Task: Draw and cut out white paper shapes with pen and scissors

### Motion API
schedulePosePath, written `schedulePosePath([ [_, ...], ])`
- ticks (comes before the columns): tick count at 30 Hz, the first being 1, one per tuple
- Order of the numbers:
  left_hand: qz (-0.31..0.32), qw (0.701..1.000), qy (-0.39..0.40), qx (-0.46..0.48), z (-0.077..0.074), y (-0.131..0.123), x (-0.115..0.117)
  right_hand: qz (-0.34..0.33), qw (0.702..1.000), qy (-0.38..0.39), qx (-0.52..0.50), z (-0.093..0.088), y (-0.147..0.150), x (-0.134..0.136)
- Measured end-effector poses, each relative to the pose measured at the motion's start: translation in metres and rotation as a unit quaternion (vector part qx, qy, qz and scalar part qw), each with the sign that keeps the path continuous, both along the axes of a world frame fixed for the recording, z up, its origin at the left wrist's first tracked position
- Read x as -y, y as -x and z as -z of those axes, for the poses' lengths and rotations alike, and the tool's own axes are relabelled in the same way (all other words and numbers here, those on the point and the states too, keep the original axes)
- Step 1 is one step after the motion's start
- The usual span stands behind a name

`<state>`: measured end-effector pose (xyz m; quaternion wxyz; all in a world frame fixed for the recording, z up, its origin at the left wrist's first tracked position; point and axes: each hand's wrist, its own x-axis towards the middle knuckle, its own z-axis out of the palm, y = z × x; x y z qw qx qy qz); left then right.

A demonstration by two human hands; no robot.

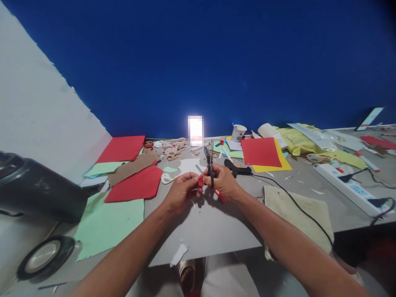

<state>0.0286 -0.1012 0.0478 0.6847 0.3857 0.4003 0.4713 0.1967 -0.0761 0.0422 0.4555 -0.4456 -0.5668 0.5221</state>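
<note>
My left hand (181, 190) and my right hand (223, 181) meet over the middle of a grey table (213, 222). The left hand pinches a small red paper piece (201, 180) between thumb and fingers. The right hand is closed round a pair of scissors (209, 166) with red handles, the dark blades pointing up and away from me. The blades stand right beside the red piece. A black glue gun (236, 168) lies just behind the right hand.
Red sheets (136, 184), green sheets (107, 227) and corrugated cardboard (133, 167) lie at the left. A red-on-yellow sheet (261, 152), a paper cup (238, 133), a power strip (349, 185) with cables and a beige cloth (309, 214) are at the right. A tape roll (43, 255) sits near left.
</note>
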Motion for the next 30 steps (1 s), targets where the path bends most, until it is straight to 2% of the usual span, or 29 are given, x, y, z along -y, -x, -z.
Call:
schedulePosePath([
  [5, 0.025, 0.999, 0.005, 0.02, 0.003, 0.003, -0.002, 0.007, 1.0, 0.0, 0.004, -0.001, 0.0, 0.0],
  [12, -0.002, 1.0, -0.017, -0.026, 0.008, 0.002, -0.003, 0.006, 1.0, -0.013, 0.024, 0.0, 0.001, 0.0],
  [21, -0.023, 0.996, -0.044, -0.071, 0.003, -0.001, 0.002, 0.004, 0.998, -0.046, 0.053, 0.003, 0.0, 0.001],
  [30, -0.031, 0.996, -0.045, -0.077, -0.004, -0.003, 0.003, -0.02, 0.999, -0.019, 0.02, -0.003, -0.001, 0.003],
])
